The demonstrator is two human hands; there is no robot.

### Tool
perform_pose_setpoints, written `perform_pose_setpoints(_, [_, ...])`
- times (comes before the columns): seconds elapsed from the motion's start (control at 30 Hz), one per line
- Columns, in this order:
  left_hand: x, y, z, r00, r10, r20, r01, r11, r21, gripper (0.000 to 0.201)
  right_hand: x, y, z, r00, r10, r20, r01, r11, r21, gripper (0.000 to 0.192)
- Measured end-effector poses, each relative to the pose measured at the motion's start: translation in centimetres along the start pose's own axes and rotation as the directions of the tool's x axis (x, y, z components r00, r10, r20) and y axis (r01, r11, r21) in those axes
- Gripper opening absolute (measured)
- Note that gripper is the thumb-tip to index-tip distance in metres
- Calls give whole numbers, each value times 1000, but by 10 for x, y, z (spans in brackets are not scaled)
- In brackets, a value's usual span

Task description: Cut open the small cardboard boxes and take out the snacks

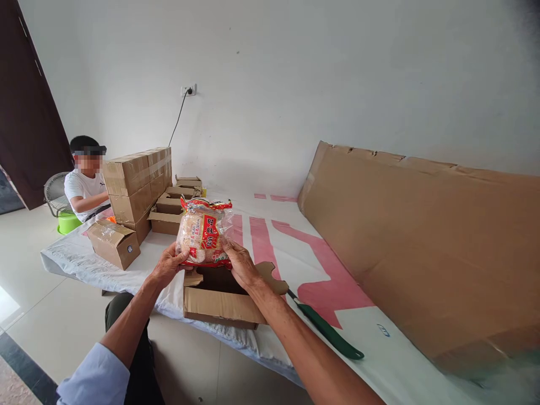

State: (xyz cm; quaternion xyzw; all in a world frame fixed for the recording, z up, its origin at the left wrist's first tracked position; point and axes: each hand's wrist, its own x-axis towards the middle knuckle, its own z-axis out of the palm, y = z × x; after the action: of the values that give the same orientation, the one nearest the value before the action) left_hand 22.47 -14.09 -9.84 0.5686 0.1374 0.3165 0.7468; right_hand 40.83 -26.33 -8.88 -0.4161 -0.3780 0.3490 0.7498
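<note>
A clear plastic bag of rice crackers (pixel 205 233) with red and gold print is held up between both hands. My left hand (pixel 169 263) grips its lower left side, the thumb on the front. At its lower right, my right hand (pixel 241 263) pinches the bag in the same way. Right below it, an open cardboard box (pixel 223 304) stands near the table's front edge with its flaps spread. The inside of that box is dark, and its contents cannot be made out. My right forearm passes over the box's right corner.
Stacked cartons (pixel 130 183) and a single closed carton (pixel 113 243) stand at the left, with several open boxes (pixel 166 216) behind. A co-worker (pixel 88 180) sits beyond them. A green-handled tool (pixel 331 332) lies right of the box. A large cardboard sheet (pixel 422 242) leans against the wall.
</note>
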Motion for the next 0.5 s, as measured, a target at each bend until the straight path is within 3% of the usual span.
perform_pose_setpoints(0.5, [-2, 2, 1, 1000, -12, -1, 12, 1000, 5, 63, -1, 1, -2, 1000, 15, 5, -15, 1000, -12, 52])
